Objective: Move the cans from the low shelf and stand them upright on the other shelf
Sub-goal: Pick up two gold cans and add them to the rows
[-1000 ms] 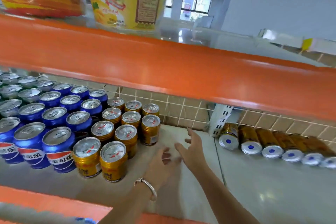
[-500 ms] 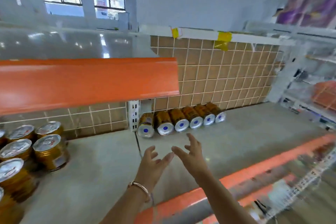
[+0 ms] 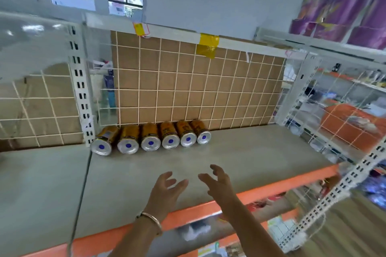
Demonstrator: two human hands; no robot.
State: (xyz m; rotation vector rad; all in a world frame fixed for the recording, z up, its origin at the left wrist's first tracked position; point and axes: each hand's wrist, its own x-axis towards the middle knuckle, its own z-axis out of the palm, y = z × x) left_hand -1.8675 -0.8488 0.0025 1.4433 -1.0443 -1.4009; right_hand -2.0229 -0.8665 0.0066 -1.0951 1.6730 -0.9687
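I am holding both hands empty and spread above the front part of the grey shelf [image 3: 240, 152], just inside its orange front edge [image 3: 271, 186], my left hand [image 3: 165, 192] with its bracelet [image 3: 149, 218] and my right hand [image 3: 219, 185] facing each other palm to palm, fingers loosely curled and gripping nothing. Straight ahead of both hands, well apart from them across bare shelf, six gold cans [image 3: 150, 137] are lying on their sides in a row at the back edge, touching or nearly touching one another, hard against the wire grid backing [image 3: 188, 81]. Each can's long axis is running front to back, silver bottoms with blue dots facing me, tops pointing at the grid. The row is starting at the white slotted upright [image 3: 80, 98] in the back left corner and stopping about midway along the back edge, so it is sitting ahead and slightly left of my hands; my left hand is looking nearer the leftmost can [image 3: 103, 142], my right nearer the rightmost can [image 3: 201, 132]. By my reckoning a reach forward is coming before either hand can close round a can's side.
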